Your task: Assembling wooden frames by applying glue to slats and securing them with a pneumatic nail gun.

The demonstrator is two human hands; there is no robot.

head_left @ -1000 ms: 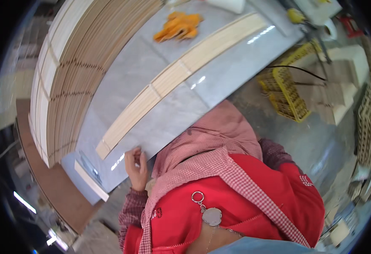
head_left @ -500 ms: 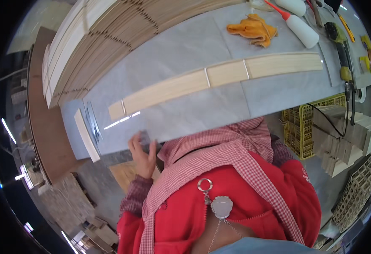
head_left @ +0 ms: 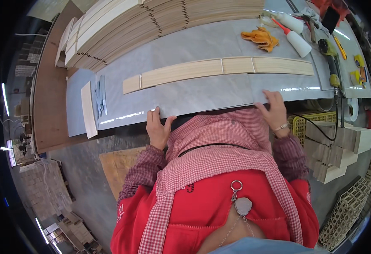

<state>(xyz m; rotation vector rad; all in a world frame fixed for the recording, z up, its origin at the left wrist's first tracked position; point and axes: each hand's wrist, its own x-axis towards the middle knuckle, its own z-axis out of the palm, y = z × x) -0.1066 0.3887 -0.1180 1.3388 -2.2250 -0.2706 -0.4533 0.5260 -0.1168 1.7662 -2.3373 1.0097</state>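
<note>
My left hand [head_left: 159, 128] rests at the near edge of the grey tabletop [head_left: 185, 99], its thumb spread from the fingers. Further right, my right hand [head_left: 273, 111] is at the same edge, fingers bent over the top and thumb apart. Nothing shows in either hand. Beyond them lies a long pale wooden slat [head_left: 185, 73], crossed by three narrow white lines, apart from both hands. A shorter pale wooden strip [head_left: 89, 109] sits at the table's left end, beside a thin bluish metal tool [head_left: 101, 95].
Stacked wooden slats [head_left: 122, 38] line the back. At the right lie an orange cloth [head_left: 261, 39], white bottles, one a red-tipped bottle [head_left: 297, 43], and a yellow-green power tool [head_left: 330, 59] with a hose. Below stand a yellow crate [head_left: 300, 127] and wooden boards [head_left: 342, 144].
My right hand has come into view at the table edge. My left hand has moved up onto the edge. The view has shifted, and the slat lies as before.
</note>
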